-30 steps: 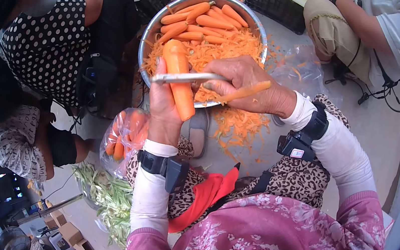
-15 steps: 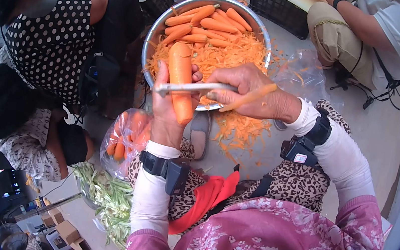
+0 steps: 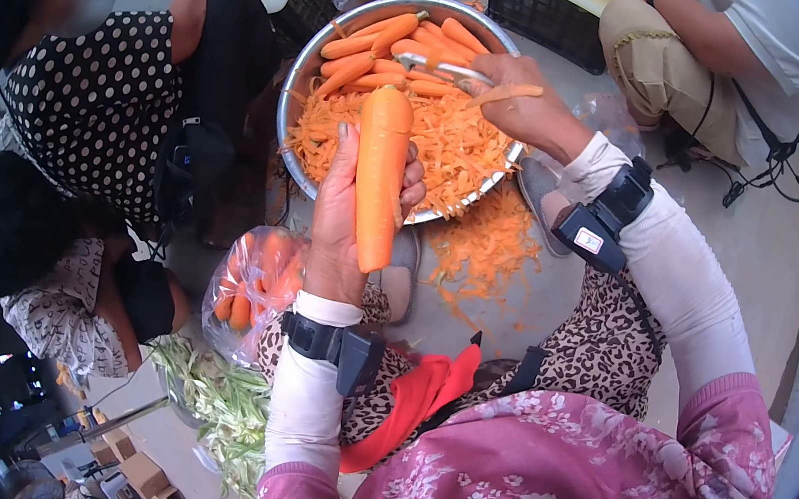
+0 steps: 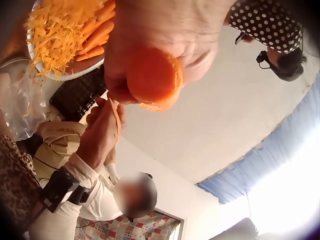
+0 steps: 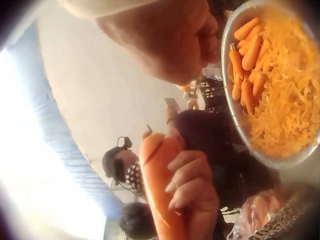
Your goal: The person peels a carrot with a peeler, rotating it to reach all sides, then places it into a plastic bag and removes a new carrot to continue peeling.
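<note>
While the left grip (image 3: 335, 219) holds one thick carrot (image 3: 381, 176), the right grip (image 3: 519, 106) bears a peeler (image 3: 452, 69).
Left grip: curled round the carrot, whose far end lies over a metal basin (image 3: 288, 104). Right grip: closed on the peeler, which stands apart from the held carrot. Basin contents: whole carrots (image 3: 398, 32) at the far side, shavings (image 3: 458, 146) nearer; spilled shavings (image 3: 485, 251) below. Step, as judged: peeling or shaving, between strokes; the next move calls for a steady carrot and the peeler laid along its side.
</note>
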The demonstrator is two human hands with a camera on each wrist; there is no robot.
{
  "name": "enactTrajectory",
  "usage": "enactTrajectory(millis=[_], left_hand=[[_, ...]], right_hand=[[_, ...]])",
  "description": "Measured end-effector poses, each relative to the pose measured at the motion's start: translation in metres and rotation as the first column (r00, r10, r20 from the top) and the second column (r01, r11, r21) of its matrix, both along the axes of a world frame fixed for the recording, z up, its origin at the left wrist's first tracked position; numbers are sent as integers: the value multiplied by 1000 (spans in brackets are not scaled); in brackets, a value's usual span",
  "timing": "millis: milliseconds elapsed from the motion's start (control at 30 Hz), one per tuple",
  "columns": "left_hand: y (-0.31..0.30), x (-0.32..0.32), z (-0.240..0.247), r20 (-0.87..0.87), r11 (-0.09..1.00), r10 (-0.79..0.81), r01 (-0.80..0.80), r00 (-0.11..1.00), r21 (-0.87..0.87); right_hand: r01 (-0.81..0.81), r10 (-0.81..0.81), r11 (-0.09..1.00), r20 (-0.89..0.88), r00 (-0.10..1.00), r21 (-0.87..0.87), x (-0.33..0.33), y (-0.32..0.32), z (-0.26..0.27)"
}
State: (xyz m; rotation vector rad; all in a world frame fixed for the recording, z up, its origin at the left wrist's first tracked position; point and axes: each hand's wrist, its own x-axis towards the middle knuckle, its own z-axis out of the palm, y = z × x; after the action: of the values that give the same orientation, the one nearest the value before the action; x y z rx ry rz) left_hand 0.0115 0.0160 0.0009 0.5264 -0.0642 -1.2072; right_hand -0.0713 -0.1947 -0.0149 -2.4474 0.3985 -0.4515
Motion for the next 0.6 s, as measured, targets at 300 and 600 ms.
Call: enactTrajectory(millis=[300, 600], left_hand=[[4, 11, -1, -117, 990, 136, -140, 984, -27], [7, 12, -1, -74, 991, 128, -130, 989, -21]], right_hand=[[-195, 144, 940, 192, 971, 279, -9, 35, 27], [-450, 402, 884, 287, 869, 127, -27, 66, 36]])
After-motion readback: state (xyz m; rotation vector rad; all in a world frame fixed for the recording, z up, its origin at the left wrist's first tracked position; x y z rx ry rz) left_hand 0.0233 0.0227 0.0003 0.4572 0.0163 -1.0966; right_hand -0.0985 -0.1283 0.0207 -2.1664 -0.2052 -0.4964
